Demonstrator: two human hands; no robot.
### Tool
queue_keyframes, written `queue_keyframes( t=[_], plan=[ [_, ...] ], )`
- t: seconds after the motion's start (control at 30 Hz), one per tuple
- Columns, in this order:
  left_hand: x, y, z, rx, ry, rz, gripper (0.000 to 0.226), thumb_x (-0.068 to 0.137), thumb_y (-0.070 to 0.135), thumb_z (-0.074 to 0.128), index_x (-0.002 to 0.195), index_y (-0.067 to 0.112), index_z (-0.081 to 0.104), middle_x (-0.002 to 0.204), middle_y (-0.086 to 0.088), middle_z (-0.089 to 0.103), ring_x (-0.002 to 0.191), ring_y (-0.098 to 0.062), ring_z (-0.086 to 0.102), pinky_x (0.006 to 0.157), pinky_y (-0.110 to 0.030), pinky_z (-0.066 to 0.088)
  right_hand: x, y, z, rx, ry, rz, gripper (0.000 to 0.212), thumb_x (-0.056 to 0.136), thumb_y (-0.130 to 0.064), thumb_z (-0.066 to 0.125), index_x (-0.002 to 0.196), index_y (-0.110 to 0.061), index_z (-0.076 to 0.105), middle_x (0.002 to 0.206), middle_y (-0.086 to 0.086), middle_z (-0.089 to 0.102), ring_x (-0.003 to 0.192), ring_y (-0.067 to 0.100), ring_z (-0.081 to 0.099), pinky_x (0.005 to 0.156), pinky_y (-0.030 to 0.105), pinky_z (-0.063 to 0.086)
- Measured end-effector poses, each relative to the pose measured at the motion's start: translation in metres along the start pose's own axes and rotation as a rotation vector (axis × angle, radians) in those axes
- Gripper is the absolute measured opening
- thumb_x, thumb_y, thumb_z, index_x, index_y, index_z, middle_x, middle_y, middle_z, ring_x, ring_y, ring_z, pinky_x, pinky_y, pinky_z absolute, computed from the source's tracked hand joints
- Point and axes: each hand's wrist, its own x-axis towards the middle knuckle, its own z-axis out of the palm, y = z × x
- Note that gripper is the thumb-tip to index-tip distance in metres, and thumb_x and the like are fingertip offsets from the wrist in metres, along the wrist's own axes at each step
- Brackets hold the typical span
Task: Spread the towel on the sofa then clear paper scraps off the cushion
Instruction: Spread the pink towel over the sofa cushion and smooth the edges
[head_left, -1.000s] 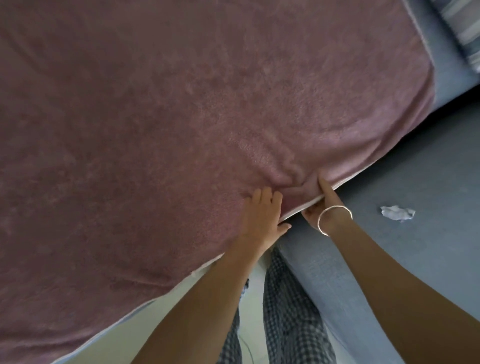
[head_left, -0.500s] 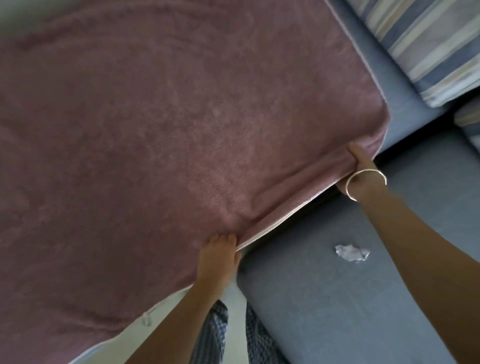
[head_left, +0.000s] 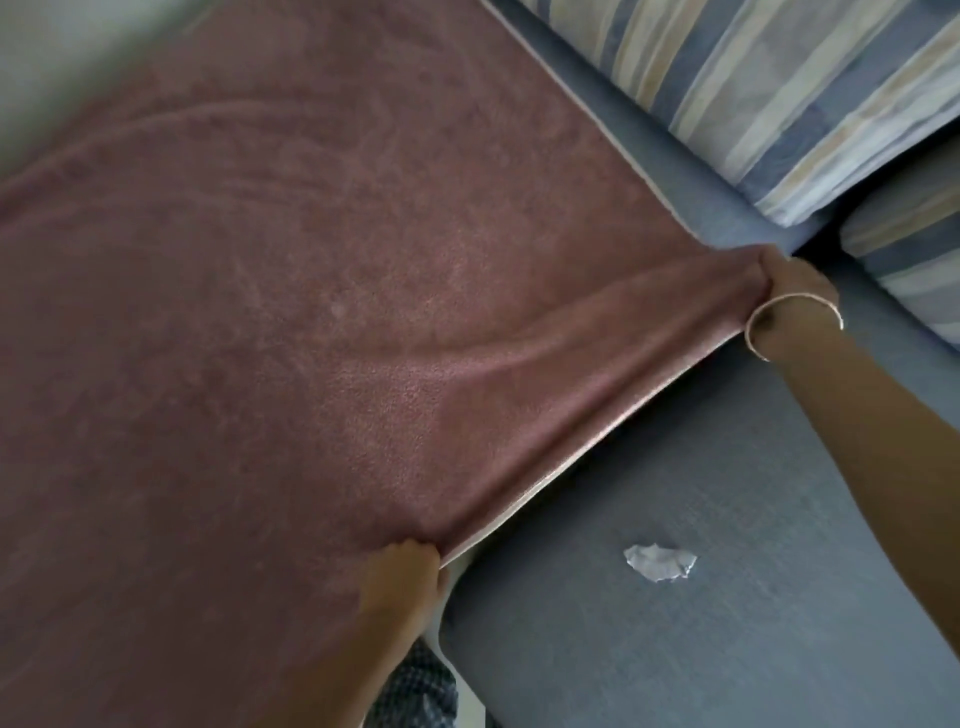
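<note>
**Towel: orientation.** The mauve towel (head_left: 337, 312) lies over the left part of the sofa and runs out of view at the left and bottom, so its full long axis cannot be told. Two edges show. One runs from the top centre down and right to the corner at the right hand (head_left: 795, 283). The other, the near edge, runs diagonally from that corner down and left to the left hand (head_left: 402, 577). A pale hem lines the near edge. A raised fold crosses the cloth between the two hands.

**Hands.**
- The left hand has its fingers curled over the near edge and grips it, back of the hand toward the camera.
- The right hand grips the bunched corner of the towel. Its fingertips are hidden in the cloth. A thin bangle (head_left: 789, 317) circles the wrist.

**Edges and open room.**
- The blue seat cushion (head_left: 753, 649) lies bare to the right of the near edge, between the two forearms.
- One crumpled paper scrap (head_left: 660, 562) lies on this cushion, apart from the towel and from both hands.
- A narrow strip of blue sofa separates the towel's far edge from a striped pillow (head_left: 779, 93).
- A second striped pillow (head_left: 909, 260) sits just beyond the right hand.
</note>
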Motion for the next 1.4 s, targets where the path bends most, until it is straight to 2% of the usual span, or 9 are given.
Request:
queue_keyframes(
  t=[0.1, 0.13, 0.2, 0.37, 0.5, 0.7, 0.87, 1.2, 1.4],
  plan=[
    [0.002, 0.006, -0.007, 0.041, -0.018, 0.029, 0.037, 0.096, 0.033, 0.036, 0.109, 0.011, 0.062, 0.115, -0.007, 0.066, 0.106, -0.024, 0.062, 0.087, -0.034, 0.048, 0.020, 0.012, -0.008, -0.280, 0.118, -0.170, 0.029, 0.092, -0.017, 0.050, 0.069, 0.000, 0.057, 0.042, -0.013, 0.060, 0.045, -0.007, 0.039, 0.058, 0.021, 0.033],
    [0.001, 0.006, -0.008, 0.060, -0.028, 0.043, 0.037, 0.096, 0.033, 0.035, 0.108, 0.011, 0.062, 0.115, -0.007, 0.066, 0.106, -0.025, 0.062, 0.087, -0.034, 0.048, 0.023, 0.022, -0.010, -0.379, 0.129, -0.162, 0.028, 0.091, -0.017, 0.050, 0.088, 0.006, 0.064, 0.070, 0.004, 0.073, 0.065, 0.000, 0.047, 0.066, 0.024, 0.031],
    [0.003, 0.005, -0.008, 0.047, -0.013, 0.110, 0.040, 0.096, 0.036, 0.032, 0.104, 0.011, 0.062, 0.110, -0.008, 0.068, 0.101, -0.026, 0.064, 0.080, -0.034, 0.048, 0.025, 0.040, -0.009, -0.573, 0.145, -0.089, 0.031, 0.089, -0.017, 0.052, 0.110, 0.005, 0.061, 0.112, 0.026, 0.065, 0.094, 0.015, 0.054, 0.075, 0.028, 0.032],
    [0.019, 0.002, -0.020, -0.172, 0.478, 0.328, 0.037, 0.084, 0.040, 0.030, 0.076, 0.017, 0.058, 0.070, 0.003, 0.062, 0.061, -0.014, 0.062, 0.047, -0.022, 0.036, 0.001, 0.022, 0.031, -0.879, 0.138, -0.331, 0.043, 0.087, -0.008, 0.049, 0.129, -0.005, 0.042, 0.136, 0.024, 0.041, 0.126, 0.038, 0.039, 0.102, 0.044, 0.034],
    [0.046, -0.003, -0.054, -0.314, 0.800, 0.318, 0.022, 0.083, 0.024, 0.041, 0.085, 0.016, 0.061, 0.086, 0.001, 0.066, 0.078, -0.015, 0.062, 0.062, -0.023, 0.052, -0.025, -0.002, 0.077, -1.139, -0.071, -0.636, 0.047, 0.090, -0.004, 0.042, 0.137, -0.005, 0.035, 0.144, 0.019, 0.032, 0.130, 0.038, 0.034, 0.104, 0.048, 0.034],
    [0.088, -0.053, -0.122, -0.439, 0.924, 0.210, 0.022, 0.078, 0.003, 0.062, 0.099, 0.006, 0.062, 0.104, -0.013, 0.064, 0.091, -0.029, 0.063, 0.061, -0.031, 0.054, -0.034, -0.011, 0.149, -1.132, -0.298, -0.731, 0.049, 0.090, -0.002, 0.039, 0.138, -0.015, 0.042, 0.148, 0.015, 0.033, 0.131, 0.039, 0.035, 0.109, 0.046, 0.033],
    [0.123, -0.113, -0.186, -0.466, 0.862, 0.118, 0.034, 0.092, 0.014, 0.046, 0.126, 0.008, 0.047, 0.130, -0.012, 0.047, 0.115, -0.028, 0.052, 0.080, -0.041, 0.051, -0.024, -0.036, 0.194, -1.112, -0.225, -0.675, 0.044, 0.092, -0.005, 0.039, 0.135, -0.013, 0.045, 0.148, 0.014, 0.035, 0.130, 0.038, 0.039, 0.108, 0.045, 0.036],
    [0.179, -0.124, -0.276, -0.270, 0.773, 0.264, 0.039, 0.097, 0.019, 0.038, 0.135, 0.012, 0.036, 0.132, -0.012, 0.048, 0.105, -0.031, 0.060, 0.073, -0.037, 0.047, 0.036, -0.093, 0.192, -1.048, 0.206, -0.203, 0.035, 0.096, -0.010, 0.041, 0.128, 0.004, 0.047, 0.135, 0.025, 0.048, 0.125, 0.040, 0.046, 0.101, 0.047, 0.039],
    [0.216, -0.051, -0.330, -0.155, 0.786, 0.443, 0.036, 0.096, 0.013, 0.038, 0.132, 0.012, 0.041, 0.124, -0.013, 0.058, 0.105, -0.033, 0.060, 0.081, -0.040, 0.048, 0.048, -0.088, 0.186, -0.999, 0.267, -0.337, 0.031, 0.094, -0.015, 0.046, 0.121, -0.001, 0.052, 0.128, 0.023, 0.054, 0.118, 0.038, 0.052, 0.093, 0.045, 0.044]
  ],
)
